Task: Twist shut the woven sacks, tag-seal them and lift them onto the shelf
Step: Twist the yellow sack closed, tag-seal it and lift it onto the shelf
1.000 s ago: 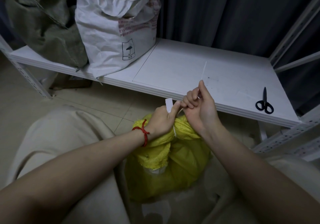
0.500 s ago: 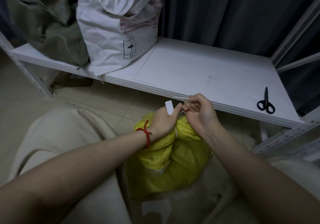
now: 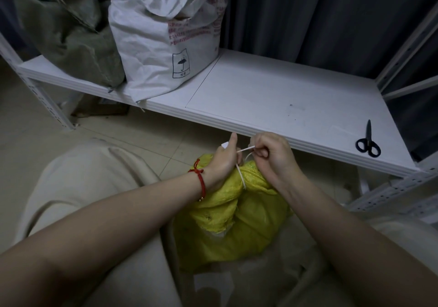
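Hands meet above a yellow sack (image 3: 237,216) on the floor: left hand (image 3: 222,162) grips its twisted neck, right hand (image 3: 272,155) closed on a white tie (image 3: 245,150). Beyond, a shelf (image 3: 272,98) carries a white sack (image 3: 161,38), green sack (image 3: 71,34) and scissors (image 3: 368,140).

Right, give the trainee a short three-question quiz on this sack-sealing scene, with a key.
1. True or false: the yellow sack already sits on the shelf.
2. Which lies at the shelf's right end: A tape, B scissors, C knife?
3. Fill in: the right hand pulls the white ___ looped round the sack's neck, while the left hand grips that neck.

Key: 1 false, it is on the floor in front of the shelf; 2 B; 3 tie.
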